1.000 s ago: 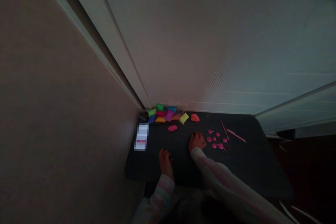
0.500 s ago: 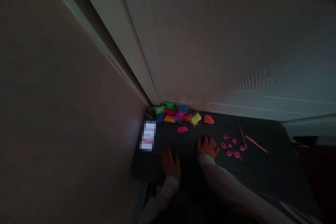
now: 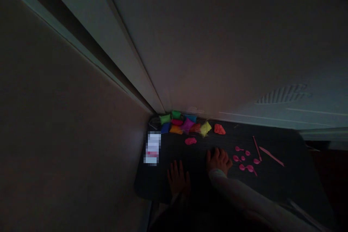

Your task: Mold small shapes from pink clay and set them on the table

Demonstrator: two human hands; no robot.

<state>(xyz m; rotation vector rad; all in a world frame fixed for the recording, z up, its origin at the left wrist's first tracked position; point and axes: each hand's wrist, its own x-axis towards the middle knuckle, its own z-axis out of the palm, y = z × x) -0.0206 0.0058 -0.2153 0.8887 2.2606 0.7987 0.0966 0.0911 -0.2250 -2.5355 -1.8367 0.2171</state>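
My left hand point(image 3: 178, 178) lies palm down near the front edge of the dark table, its fingers spread and holding nothing visible. To its right, my right hand point(image 3: 219, 161) rests on the tabletop with fingers slightly bent and apart; whatever is under the palm is hidden. Just right of that hand are several small pink clay pieces point(image 3: 250, 168), round ones and some with thin tails. Beyond them lie a thin pink stick tool point(image 3: 257, 148) and a pink modelling knife point(image 3: 272, 156). A flattened pink clay lump point(image 3: 190, 141) sits ahead, between both hands.
Along the back edge, several coloured clay packets point(image 3: 187, 125) are bunched together, with a crumpled orange-red lump point(image 3: 219, 129) beside them. A lit, blurred phone-like screen point(image 3: 152, 148) lies at the left. Walls point(image 3: 108, 145) close in the table's left and back sides.
The whole scene sits lower in view, as the camera has tilted up. My left hand's fingers look more spread. My right hand stays beside the pink pieces, which keep their layout.
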